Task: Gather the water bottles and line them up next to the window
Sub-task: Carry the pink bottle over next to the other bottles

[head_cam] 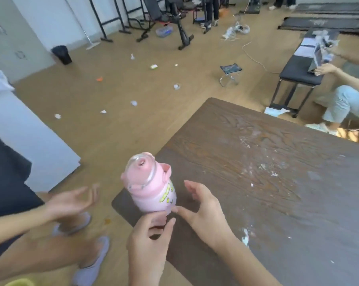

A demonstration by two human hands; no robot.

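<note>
A pink water bottle (151,188) with a clear domed lid and yellow lettering leans tilted over the near left corner of the dark wooden table (257,182). My left hand (149,234) comes up from below and grips the bottle's base between thumb and fingers. My right hand (205,207) is just right of the bottle with its fingers spread, and its index fingertip touches the bottle's lower side. No window and no other bottle show in this view.
Another person stands at the left in purple slippers (92,265), their open hand (75,201) close to the bottle. Crumpled paper (134,103) litters the wooden floor. Beyond the table are a folding stool (230,74), a black bench (300,73) and a seated person (343,100).
</note>
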